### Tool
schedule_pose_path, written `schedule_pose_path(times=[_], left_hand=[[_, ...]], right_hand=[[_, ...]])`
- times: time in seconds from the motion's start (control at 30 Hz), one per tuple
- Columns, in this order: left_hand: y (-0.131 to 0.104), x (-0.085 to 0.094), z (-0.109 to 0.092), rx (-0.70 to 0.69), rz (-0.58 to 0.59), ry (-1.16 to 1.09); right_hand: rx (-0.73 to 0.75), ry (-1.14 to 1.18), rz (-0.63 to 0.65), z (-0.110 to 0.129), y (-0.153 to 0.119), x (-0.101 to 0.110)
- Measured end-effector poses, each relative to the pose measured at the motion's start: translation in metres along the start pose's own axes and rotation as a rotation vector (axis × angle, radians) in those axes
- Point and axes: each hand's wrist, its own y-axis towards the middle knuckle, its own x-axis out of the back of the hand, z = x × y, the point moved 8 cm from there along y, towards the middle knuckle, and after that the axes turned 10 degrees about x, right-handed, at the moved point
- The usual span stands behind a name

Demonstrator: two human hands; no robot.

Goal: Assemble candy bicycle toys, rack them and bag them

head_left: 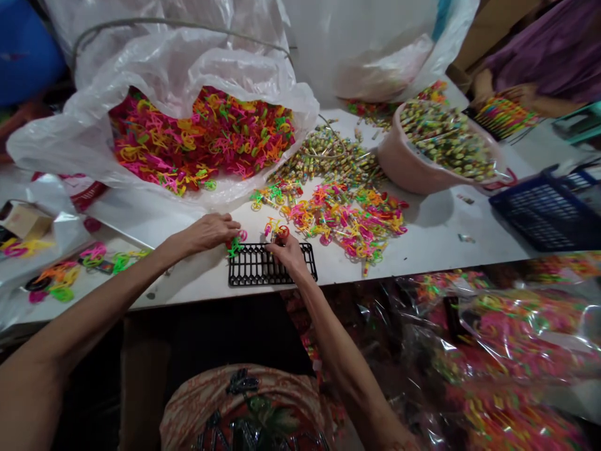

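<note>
My left hand (213, 230) is at the left end of a black slotted plastic rack (238, 274), fingers bent and close together. They seem to hold a small green plastic toy bicycle (235, 247) at the rack's back left corner; my thumb is hidden. My right hand (290, 255) reaches over the rack's middle. Its thumb and fingers are closed on a small red-and-orange toy bicycle (282, 232), partly hidden by the fingers. Right behind the rack, a heap of colourful toy bicycles with small tubes (347, 219) is spread on the white table (436, 219).
A large clear bag (61, 141) of plastic pieces stands back left. Behind the heap lie many small printed tubes (323, 153). More tubes fill a pink basin (399, 160); a blue basket (547, 213) is at right. Filled bags (526, 319) lie below. A co-worker's hands (521, 97) hold colourful pieces.
</note>
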Motion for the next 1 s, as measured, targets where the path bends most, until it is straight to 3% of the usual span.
schedule_pose_path(times=[0.1, 0.23, 0.37, 0.47, 0.63, 0.73, 0.8, 0.87, 0.93, 1.0], left_hand=[[-0.015, 0.002, 0.011, -0.038, 0.062, -0.169], [-0.040, 0.002, 0.027, 0.239, -0.082, -0.594], [-0.065, -0.017, 0.024, 0.503, -0.275, -0.954], [-0.074, -0.031, 0.021, 0.656, -0.387, -1.084], [-0.089, -0.029, 0.026, 0.821, -0.680, -1.174], [-0.096, -0.028, 0.030, 0.861, -0.832, -1.369], [-0.094, -0.031, 0.030, 0.847, -0.838, -1.514], [-0.089, -0.034, 0.027, 0.818, -0.762, -1.591], [-0.085, -0.034, 0.024, 0.788, -0.698, -1.580], [-0.087, -0.025, 0.023, 0.765, -0.736, -1.432]], right_hand=[[0.008, 0.049, 0.016, 0.000, -0.001, 0.000], [0.020, 0.056, 0.006, 0.000, -0.002, 0.000], [0.019, 0.050, -0.011, -0.001, -0.001, 0.000], [0.021, 0.044, -0.009, 0.000, -0.002, -0.001], [0.030, 0.037, -0.017, -0.001, -0.003, -0.001], [0.039, 0.043, -0.032, -0.003, -0.003, 0.000], [0.045, 0.048, -0.044, -0.004, -0.002, 0.001], [0.045, 0.054, -0.045, -0.005, -0.002, 0.001], [0.044, 0.058, -0.034, -0.005, -0.002, 0.000], [0.043, 0.065, -0.026, -0.006, -0.002, -0.001]])
